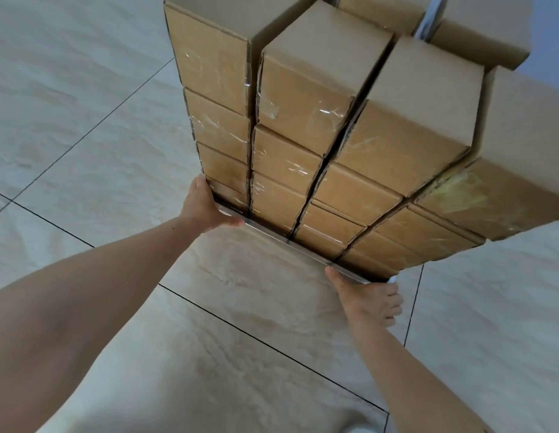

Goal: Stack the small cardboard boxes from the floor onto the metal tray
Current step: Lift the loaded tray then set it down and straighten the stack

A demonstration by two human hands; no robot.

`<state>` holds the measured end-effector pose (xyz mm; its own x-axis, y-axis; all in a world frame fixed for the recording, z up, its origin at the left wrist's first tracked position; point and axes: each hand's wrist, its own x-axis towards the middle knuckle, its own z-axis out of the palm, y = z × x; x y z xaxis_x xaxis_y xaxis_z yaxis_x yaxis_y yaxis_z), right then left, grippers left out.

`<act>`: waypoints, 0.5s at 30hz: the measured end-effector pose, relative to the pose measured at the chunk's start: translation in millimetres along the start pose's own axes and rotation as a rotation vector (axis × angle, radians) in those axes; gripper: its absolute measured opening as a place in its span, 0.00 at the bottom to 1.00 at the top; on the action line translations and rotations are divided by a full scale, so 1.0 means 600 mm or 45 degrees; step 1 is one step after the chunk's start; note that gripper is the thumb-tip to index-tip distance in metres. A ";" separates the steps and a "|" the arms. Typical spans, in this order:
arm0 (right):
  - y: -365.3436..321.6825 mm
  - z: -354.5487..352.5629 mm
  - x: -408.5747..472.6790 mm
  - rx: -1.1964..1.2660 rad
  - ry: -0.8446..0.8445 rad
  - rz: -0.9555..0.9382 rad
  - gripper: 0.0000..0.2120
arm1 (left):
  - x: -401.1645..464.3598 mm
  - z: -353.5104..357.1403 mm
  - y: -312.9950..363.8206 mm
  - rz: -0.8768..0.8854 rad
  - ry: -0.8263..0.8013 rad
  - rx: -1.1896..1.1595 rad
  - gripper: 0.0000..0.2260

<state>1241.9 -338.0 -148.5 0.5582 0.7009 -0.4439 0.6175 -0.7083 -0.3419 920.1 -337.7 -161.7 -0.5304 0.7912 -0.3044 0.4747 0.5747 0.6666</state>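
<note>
Here we saw the metal tray (290, 242) lying low over the tiled floor (84, 151), its near rim running as a bright strip from upper left to lower right across the view; that was its long axis as far as we could see it. On it stood the cardboard boxes (303, 98), packed side by side in four columns along that rim and piled several high, so that the stacks rose toward us and their tops sat near the upper edge of the view. More boxes stood behind the front row. Each box turned one brown face toward us, and clear tape glinted across most of those faces. We could find no print, label or brand on any of them.

Our left hand (203, 204) gripped the tray's left corner, the thumb lying along the rim and the other fingers hidden under or behind it. Our right hand (370, 296) held the rim at the right end, near the corner, with the fingers curled below the edge and the thumb against the metal strip. Both forearms were bare and reached forward from the bottom of the view.
</note>
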 end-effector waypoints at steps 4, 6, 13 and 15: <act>-0.004 0.001 -0.002 0.015 0.005 -0.007 0.66 | 0.006 -0.009 -0.002 0.002 -0.022 0.030 0.49; -0.002 -0.001 -0.005 0.012 -0.003 -0.024 0.67 | 0.005 -0.010 -0.003 0.021 -0.016 -0.018 0.48; -0.008 -0.009 -0.005 0.010 -0.011 -0.067 0.63 | 0.021 -0.032 0.004 0.083 -0.075 -0.117 0.50; -0.006 -0.011 -0.004 0.015 -0.018 -0.069 0.61 | 0.019 -0.032 0.002 0.135 -0.090 -0.118 0.47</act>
<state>1241.9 -336.4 -140.9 0.5160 0.7372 -0.4362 0.6402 -0.6702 -0.3754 901.2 -332.0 -151.2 -0.4286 0.8610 -0.2738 0.4569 0.4680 0.7565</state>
